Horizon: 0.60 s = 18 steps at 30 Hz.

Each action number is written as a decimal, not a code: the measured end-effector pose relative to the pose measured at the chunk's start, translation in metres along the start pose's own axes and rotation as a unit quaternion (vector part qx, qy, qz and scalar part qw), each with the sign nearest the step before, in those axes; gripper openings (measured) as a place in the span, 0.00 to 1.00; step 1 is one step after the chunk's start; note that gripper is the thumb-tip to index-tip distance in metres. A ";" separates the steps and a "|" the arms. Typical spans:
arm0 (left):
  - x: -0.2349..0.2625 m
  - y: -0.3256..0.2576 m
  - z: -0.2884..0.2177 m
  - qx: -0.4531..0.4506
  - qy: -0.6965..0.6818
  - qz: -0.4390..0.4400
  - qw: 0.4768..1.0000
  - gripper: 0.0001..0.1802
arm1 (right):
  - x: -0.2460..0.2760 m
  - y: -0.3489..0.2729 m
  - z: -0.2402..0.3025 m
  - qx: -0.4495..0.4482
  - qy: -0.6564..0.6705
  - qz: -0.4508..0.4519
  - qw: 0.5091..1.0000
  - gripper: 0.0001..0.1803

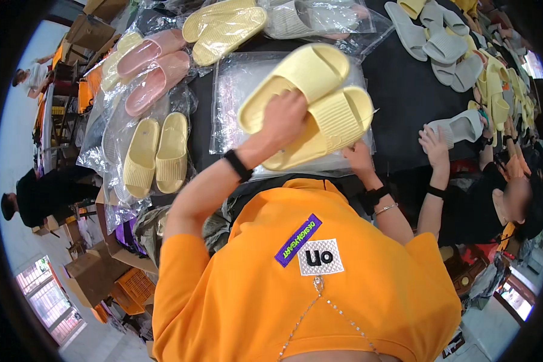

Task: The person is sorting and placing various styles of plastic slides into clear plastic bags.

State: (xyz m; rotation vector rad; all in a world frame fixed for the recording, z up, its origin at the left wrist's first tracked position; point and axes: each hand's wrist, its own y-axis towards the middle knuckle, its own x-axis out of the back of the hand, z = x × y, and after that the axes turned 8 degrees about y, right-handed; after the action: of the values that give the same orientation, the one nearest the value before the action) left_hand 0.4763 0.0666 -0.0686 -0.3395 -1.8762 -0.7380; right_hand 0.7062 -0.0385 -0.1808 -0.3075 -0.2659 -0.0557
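A pair of pale yellow slide slippers [344, 123] is held side by side above the table, tilted, their toes toward the upper right. My left hand [285, 117] grips them where their inner edges meet, its fingers closed. Under them lies a stack of clear plastic bags [226, 108]. Just below the nearer slipper's edge is my right hand [361, 160], its fingers bent inward beside the bags. Whether those fingers pinch a bag or the slipper is hidden.
Bagged pink slippers [154, 81] and more yellow slippers [172, 154] lie left on the black table [398, 130]. Grey slippers [443, 45] are piled at far right. A co-worker's hand [435, 148] touches a grey slipper [463, 128]. Cardboard boxes [96, 271] stand on the left.
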 end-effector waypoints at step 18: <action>-0.020 0.017 0.019 0.105 0.011 0.077 0.991 0.06 | 0.038 -0.015 0.024 0.028 -0.064 0.093 0.993 0.19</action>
State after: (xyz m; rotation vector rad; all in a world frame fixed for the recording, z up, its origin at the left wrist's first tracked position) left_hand 0.4802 0.0933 -0.0857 -0.3361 -1.8636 -0.4344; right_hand 0.7356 -0.0461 -0.1445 -0.2795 -0.3637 0.1559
